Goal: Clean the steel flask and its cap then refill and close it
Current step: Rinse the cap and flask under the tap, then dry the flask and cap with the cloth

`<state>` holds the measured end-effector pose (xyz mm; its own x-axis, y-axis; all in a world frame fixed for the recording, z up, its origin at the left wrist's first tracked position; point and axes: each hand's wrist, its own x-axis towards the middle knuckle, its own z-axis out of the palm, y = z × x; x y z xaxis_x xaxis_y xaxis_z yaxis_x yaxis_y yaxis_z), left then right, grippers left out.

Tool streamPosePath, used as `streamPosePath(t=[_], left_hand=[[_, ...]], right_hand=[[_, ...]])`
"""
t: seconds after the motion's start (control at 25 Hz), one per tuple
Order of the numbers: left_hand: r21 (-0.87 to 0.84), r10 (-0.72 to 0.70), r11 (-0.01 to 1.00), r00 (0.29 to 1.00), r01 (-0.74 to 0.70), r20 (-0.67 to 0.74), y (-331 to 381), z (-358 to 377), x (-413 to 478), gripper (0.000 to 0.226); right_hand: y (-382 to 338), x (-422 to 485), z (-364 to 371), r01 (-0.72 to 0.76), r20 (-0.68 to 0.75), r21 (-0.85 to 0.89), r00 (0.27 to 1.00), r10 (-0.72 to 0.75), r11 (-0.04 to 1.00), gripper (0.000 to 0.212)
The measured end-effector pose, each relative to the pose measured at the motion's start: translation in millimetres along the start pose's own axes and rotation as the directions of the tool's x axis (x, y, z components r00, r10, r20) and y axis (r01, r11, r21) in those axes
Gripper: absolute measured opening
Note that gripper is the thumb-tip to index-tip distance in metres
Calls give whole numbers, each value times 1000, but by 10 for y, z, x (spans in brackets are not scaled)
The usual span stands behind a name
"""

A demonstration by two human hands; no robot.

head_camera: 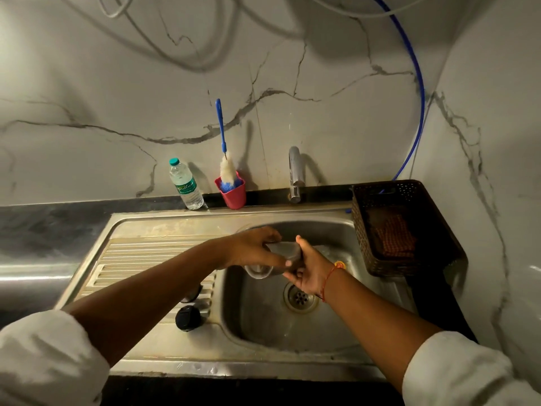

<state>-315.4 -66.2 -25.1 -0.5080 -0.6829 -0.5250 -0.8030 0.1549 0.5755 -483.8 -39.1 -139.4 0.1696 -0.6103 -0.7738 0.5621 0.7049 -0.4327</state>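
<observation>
We see the flask (283, 249) held on its side over the sink (164, 221) basin, above and just behind the drain (300, 298); its open mouth points to the lower left and its base to the right; its outline is somewhat blurred. The left hand (251, 247) grips the flask from above, fingers curled over the body and thumb beneath; the right hand (310, 273) grips the base end, thumb raised along the far side and fingers wrapped under it; a red thread circles that wrist. The black cap (188, 317) sits on the sink's ribbed drainboard, near the basin's left edge and apart from the flask; a second dark thing just behind it is mostly hidden by the left forearm, and we cannot tell what it is. At the back, on the counter (44, 230), stand a water bottle (186, 184) and, beside it, a red cup (232, 194) holding a blue-handled brush (223, 136); the tap (295, 174) rises to their right; a dark basket (404, 230) sits right of the basin.
</observation>
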Motion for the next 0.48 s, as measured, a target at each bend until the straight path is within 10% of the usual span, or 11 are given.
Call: streamPosePath(t=[0.48], left_hand=[[281,205,956,885,-89,-419,243,-22,-62,76]], right_hand=[[-154,-208,-75,-26,83,-28,996,28,999,77]])
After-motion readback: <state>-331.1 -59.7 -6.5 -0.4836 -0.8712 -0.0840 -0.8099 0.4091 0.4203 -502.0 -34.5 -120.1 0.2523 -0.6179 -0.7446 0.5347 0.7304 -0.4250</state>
